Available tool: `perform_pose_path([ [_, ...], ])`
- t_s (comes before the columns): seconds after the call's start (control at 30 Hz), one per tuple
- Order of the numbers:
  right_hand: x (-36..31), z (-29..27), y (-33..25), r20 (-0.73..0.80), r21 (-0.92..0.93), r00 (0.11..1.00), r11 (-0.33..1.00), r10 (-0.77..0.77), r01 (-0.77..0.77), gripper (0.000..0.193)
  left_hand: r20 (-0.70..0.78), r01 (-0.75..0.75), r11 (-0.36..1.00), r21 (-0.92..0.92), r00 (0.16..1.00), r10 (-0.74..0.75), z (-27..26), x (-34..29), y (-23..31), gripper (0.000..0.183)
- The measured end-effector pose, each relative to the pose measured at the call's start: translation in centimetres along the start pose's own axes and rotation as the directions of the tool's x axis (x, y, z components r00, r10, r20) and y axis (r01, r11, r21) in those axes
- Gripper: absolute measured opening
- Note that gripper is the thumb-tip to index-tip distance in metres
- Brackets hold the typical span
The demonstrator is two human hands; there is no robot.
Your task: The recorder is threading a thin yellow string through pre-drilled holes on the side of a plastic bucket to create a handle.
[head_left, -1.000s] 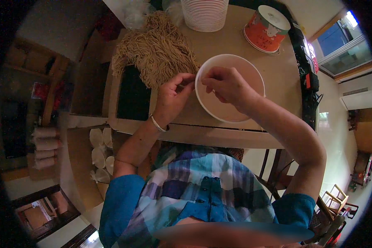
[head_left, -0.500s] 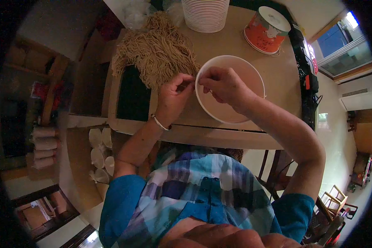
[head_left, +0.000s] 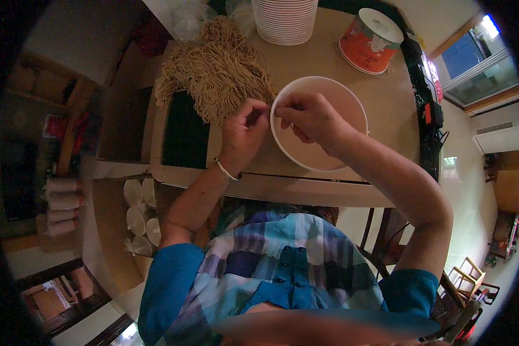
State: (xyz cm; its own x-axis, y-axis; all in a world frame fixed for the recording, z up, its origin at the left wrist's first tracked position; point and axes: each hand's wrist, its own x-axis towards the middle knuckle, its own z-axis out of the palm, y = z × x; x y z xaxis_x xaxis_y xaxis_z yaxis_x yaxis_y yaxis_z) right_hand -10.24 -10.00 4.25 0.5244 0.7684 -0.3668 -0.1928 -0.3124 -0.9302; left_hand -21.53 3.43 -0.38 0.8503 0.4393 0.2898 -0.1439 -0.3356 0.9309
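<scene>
A round paper bucket (head_left: 320,151) with a white rim stands mouth up on the table in front of me. My left hand (head_left: 243,130) is outside its left rim, thumb and forefinger pinched close against it. My right hand (head_left: 314,118) reaches over the mouth, its fingers pinched at the inner side of the same stretch of rim. Whatever sits between the fingertips is too small or hidden to make out. A bit of pale cord shows at the bucket's right rim. Just beyond my left hand lies a heap of tan cords (head_left: 213,72).
A tall stack of white buckets (head_left: 285,22) stands at the back, with an orange and green printed bucket (head_left: 370,43) upside down to its right. Clear plastic bags (head_left: 190,20) lie behind the cords. Dark devices and cables (head_left: 432,115) line the right edge. An open carton (head_left: 112,219) holds white cones at lower left.
Both hands stay at the bucket's left rim, with only a slight shift of the fingers. The left thumb and forefinger form a slightly rounder loop. The bucket sits almost unchanged.
</scene>
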Motion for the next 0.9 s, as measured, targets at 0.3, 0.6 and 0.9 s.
perform_pose_path([
  [0.3,-0.5,-0.6,-0.9,0.113,-0.052,0.992,0.997,0.057,-0.052,0.011,-0.014,0.163,0.873,-0.459,0.982,-0.191,-1.0,0.9,0.0,0.010],
  [0.6,-0.5,-0.4,-0.6,0.063,-0.144,0.998,0.989,-0.007,0.015,0.011,0.047,0.244,0.682,-0.690,0.954,-0.295,-2.2,2.4,2.9,0.007],
  [0.9,-0.6,0.5,0.6,-0.008,-0.581,0.809,0.661,-0.588,0.475,0.018,0.127,0.117,0.963,-0.241,0.988,-0.088,-2.1,3.0,3.3,0.005],
])
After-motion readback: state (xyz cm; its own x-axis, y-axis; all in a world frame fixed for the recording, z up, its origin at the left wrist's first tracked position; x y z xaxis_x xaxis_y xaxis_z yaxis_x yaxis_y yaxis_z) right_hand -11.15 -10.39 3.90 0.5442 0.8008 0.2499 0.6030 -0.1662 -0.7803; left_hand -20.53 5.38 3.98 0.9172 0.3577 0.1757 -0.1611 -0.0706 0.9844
